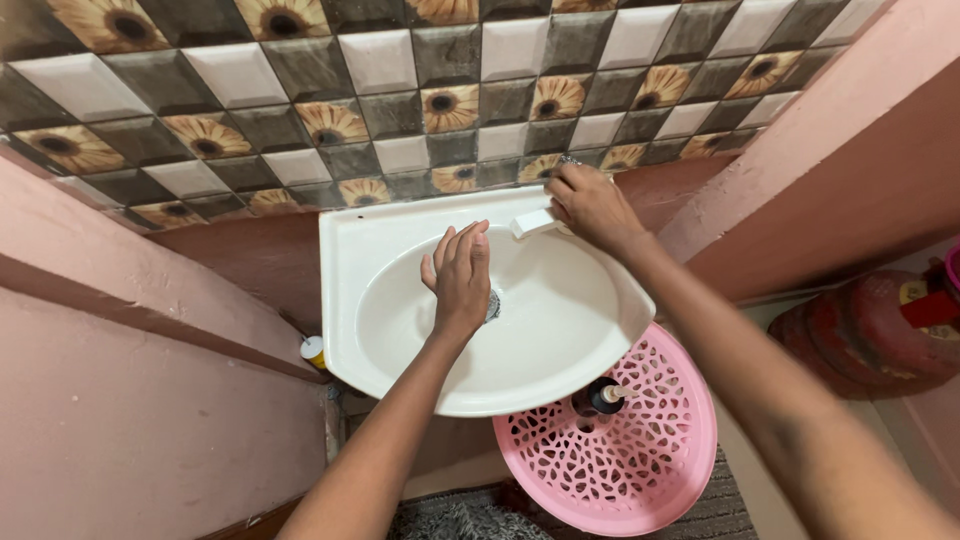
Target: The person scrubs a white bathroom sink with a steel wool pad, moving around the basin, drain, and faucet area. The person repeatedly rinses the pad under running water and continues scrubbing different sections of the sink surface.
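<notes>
At frame centre, the right hand (590, 205) gripped the white tap (533, 223) at the basin (400, 240) rim, while the left hand (460, 275) hovered open beneath it; turning the tap appeared the step underway, needing a firm twist next.

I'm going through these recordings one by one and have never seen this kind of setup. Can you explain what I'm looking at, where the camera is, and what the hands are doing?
There is no machine here: a person works with two bare hands, and the single picture comes from a camera worn on their head, looking down. Below is a white corner washbasin set against a wall of sunflower tiles. The left hand is held open and flat over the bowl, above the metal drain, holding nothing. The right hand grips the white tap at the back rim. Under the basin stands a pink perforated basket with a dark bottle inside. Red cylinders lie to the right.
</notes>
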